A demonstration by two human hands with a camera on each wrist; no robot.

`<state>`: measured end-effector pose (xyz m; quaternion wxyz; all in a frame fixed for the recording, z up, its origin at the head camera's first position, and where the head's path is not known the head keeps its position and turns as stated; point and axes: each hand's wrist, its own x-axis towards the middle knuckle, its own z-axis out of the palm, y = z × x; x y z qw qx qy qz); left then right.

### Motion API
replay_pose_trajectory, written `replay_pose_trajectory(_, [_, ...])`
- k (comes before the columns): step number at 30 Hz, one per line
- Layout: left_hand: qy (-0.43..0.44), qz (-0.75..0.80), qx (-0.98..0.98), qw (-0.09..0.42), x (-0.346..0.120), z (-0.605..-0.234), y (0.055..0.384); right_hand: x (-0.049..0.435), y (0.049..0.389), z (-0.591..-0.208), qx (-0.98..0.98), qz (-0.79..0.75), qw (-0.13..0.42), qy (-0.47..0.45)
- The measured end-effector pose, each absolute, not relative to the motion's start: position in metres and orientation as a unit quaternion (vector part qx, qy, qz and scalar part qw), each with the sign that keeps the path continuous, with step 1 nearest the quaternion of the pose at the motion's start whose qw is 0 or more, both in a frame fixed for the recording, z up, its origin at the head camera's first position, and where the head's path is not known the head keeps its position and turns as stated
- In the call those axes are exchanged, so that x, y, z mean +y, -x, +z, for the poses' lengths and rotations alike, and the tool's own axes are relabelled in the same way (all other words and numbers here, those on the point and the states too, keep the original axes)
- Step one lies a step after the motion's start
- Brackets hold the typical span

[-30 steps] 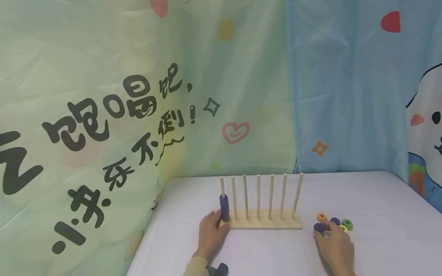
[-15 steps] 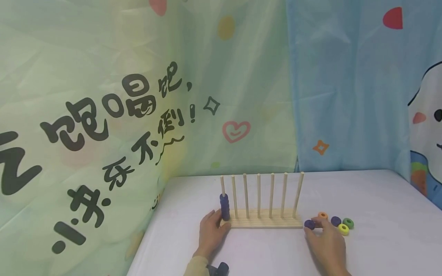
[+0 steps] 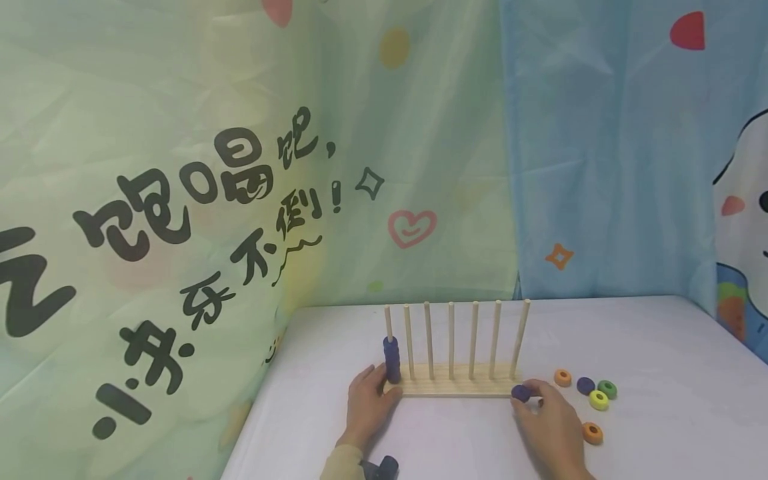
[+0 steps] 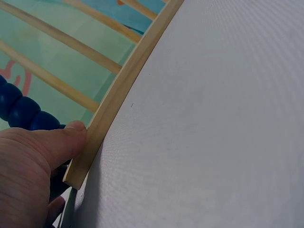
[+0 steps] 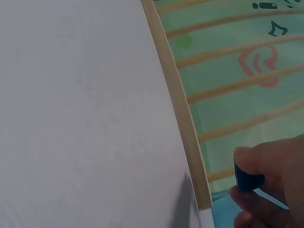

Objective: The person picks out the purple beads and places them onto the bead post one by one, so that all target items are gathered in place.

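A wooden peg rack stands on the white table, with a row of several upright pegs. Dark blue beads are stacked on its leftmost peg. My left hand grips the left end of the base; in the left wrist view the thumb presses its front edge, while the other fingers are mostly hidden. At the rack's right end, my right hand pinches one dark blue bead between thumb and fingers. In the head view this bead overlaps the base's front right corner.
Loose beads lie right of the rack: an orange bead, a blue bead, a green bead and a yellow bead. Another orange bead sits nearer, beside my right hand. Printed curtains hang behind the table.
My right hand has moved left from the loose beads to the rack's right end, carrying the blue bead. The near orange bead has come into view. My left hand keeps its place.
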<state>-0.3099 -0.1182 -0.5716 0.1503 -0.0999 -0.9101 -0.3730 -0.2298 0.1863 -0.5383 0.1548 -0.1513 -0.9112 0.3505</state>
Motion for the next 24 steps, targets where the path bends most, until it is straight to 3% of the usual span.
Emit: replay_pose_trajectory(24, [0.088,-0.374,-0.913,0.136,-0.118,-0.571,0.311,0.162,0.229,-0.544,-0.898,0.415,0.123,0.077])
